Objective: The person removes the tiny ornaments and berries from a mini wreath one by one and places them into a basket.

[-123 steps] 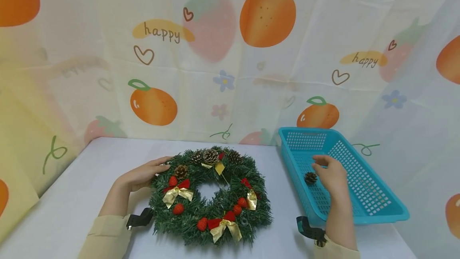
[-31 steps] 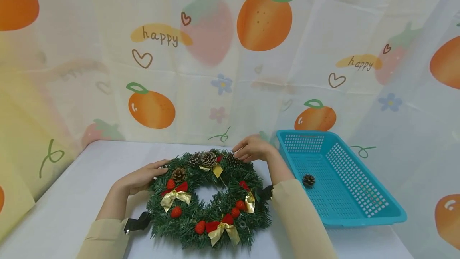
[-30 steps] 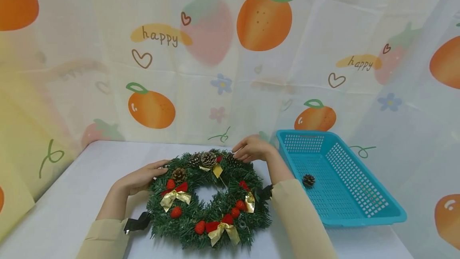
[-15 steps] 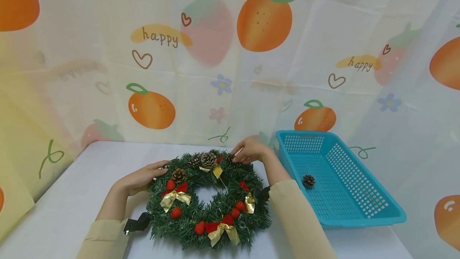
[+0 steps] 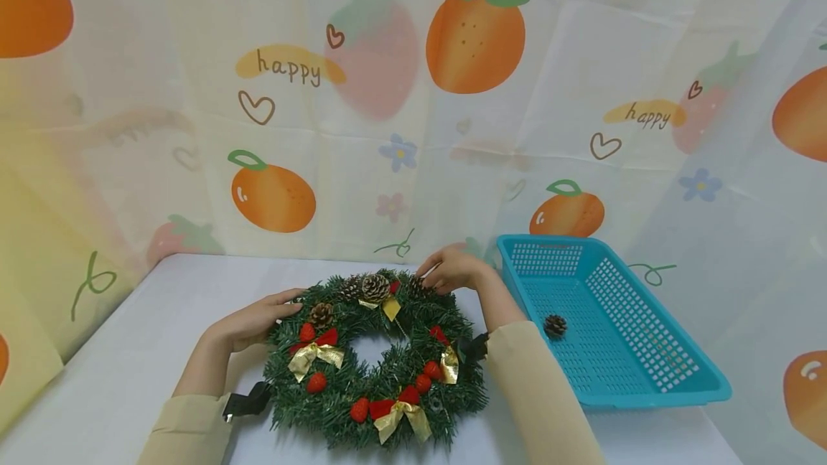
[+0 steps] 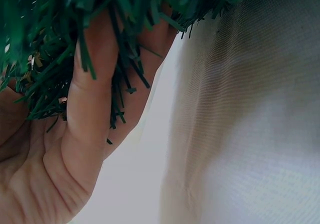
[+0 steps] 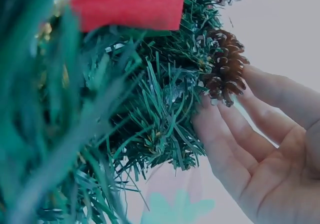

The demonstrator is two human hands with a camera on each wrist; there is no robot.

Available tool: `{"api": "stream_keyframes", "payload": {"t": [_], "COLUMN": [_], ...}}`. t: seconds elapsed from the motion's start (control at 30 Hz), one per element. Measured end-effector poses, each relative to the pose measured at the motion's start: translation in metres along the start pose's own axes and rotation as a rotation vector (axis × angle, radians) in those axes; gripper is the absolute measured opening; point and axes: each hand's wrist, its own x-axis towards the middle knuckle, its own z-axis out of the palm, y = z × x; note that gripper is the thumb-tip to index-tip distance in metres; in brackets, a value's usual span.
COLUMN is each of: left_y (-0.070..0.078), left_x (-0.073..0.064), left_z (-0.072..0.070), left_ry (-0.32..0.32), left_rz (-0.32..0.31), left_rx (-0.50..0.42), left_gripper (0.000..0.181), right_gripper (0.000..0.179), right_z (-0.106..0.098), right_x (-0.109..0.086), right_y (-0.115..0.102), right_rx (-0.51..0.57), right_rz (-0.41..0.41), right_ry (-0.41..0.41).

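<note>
A green wreath (image 5: 461, 393) with red-and-gold bows, red berries and pine cones lies on the white table. Its left rim is held by my left hand (image 5: 252, 320); in the left wrist view, the fingers (image 6: 90, 109) reach in around the green needles. At the upper right of the wreath, my right hand (image 5: 455, 270) has its fingertips on a pine cone (image 7: 225, 66). The right wrist view shows that brown cone at the needles' edge, pinched between the bent fingers and thumb. From the head view the cone is partly covered by this hand.
To the right stands a blue perforated basket (image 5: 646, 402), with one pine cone (image 5: 554, 326) in it near the left wall. A printed cloth (image 5: 362, 185) hangs behind the table (image 5: 174, 307).
About four seconds ago my right hand was over the basket; it has since moved left to the wreath's upper right. Over the last second it shifts only slightly. The left hand stays put.
</note>
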Motion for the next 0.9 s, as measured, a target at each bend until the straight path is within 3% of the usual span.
{"api": "stream_keyframes", "payload": {"t": [0.13, 0.9], "left_y": [0.001, 0.001], "left_x": [-0.001, -0.001], "left_z": [0.001, 0.0], "left_ry": [0.0, 0.005], "left_rz": [-0.001, 0.001], "left_rx": [0.002, 0.006], "left_gripper": [0.072, 0.067], "right_gripper": [0.031, 0.035], "right_z": [-0.004, -0.021], "right_x": [0.008, 0.001], "right_y": [0.007, 0.008], "right_rx": [0.031, 0.104], "right_rz": [0.014, -0.016], "right_ry": [0.025, 0.049]}}
